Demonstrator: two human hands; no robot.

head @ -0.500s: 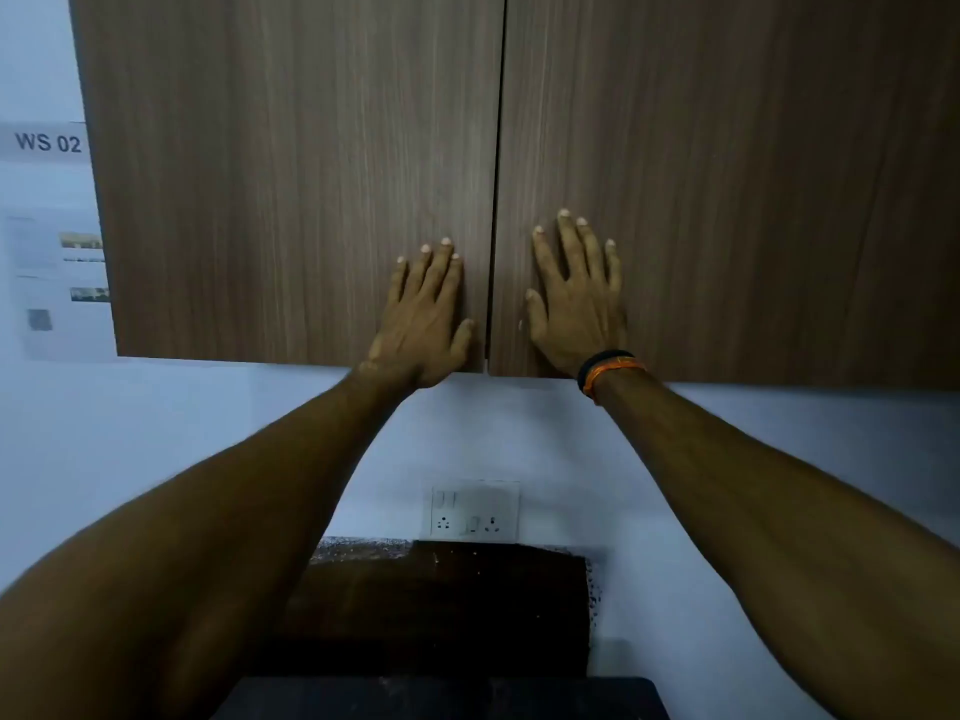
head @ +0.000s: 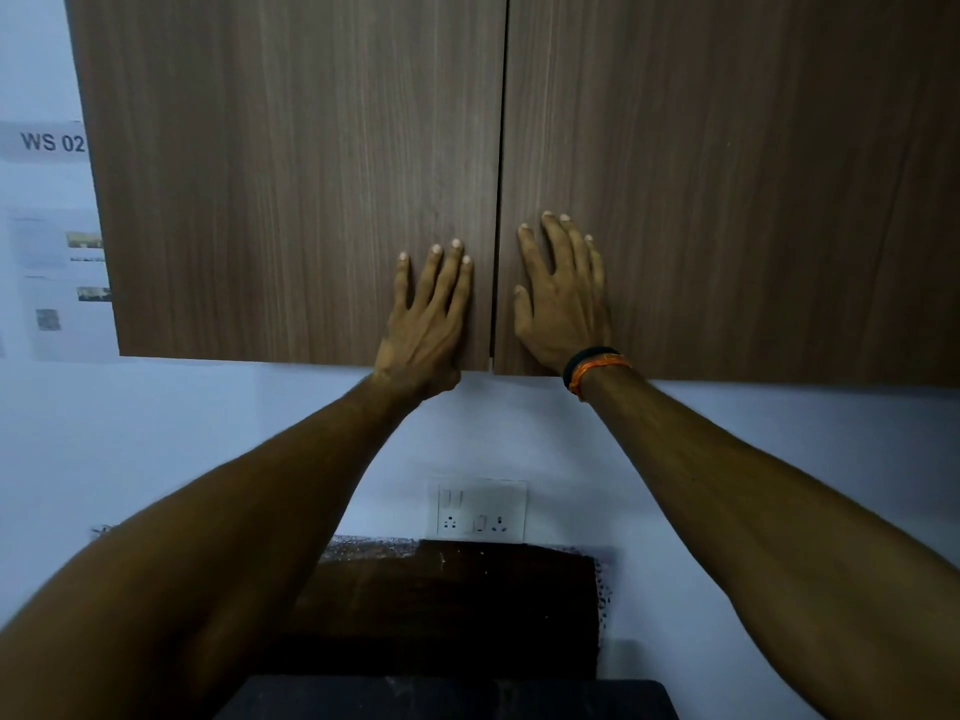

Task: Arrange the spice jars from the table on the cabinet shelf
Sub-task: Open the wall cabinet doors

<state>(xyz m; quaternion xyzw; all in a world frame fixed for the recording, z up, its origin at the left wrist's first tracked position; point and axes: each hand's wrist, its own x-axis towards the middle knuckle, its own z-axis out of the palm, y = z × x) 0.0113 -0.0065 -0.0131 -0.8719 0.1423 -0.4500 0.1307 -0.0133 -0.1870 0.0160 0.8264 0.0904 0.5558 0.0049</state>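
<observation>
Cabinet [head: 291,174]: wall-mounted, wood-grain, two doors, both shut with a thin dark seam between them. Top and right edge cut off by the frame; interior and shelf hidden behind the doors.

Left hand [head: 423,324]: flat on the left door near its lower inner corner, fingers extended and slightly spread, thumb tucked at the bottom edge and partly hidden. Holds nothing.

Right hand [head: 563,304]: flat on the right door just across the seam, fingers extended and apart, thumb out toward the seam. Holds nothing.

Wristband [head: 595,363]: dark band with an orange one beside it, on the right wrist at the door's bottom edge.

Forearms: bare, reaching up from the lower corners; elbows cut off.

Spice jars: none to be seen; whether they are in the cabinet cannot be told.

Socket plate [head: 480,509]: white, on the wall below the cabinet, between the forearms.

Dark panel [head: 457,605]: below the socket plate, left part hidden by the left forearm; material hard to make out.

Sign [head: 49,142]: reads "WS 02", partly behind the cabinet's left edge. Papers [head: 52,283] beneath it, print too blurred to read.
</observation>
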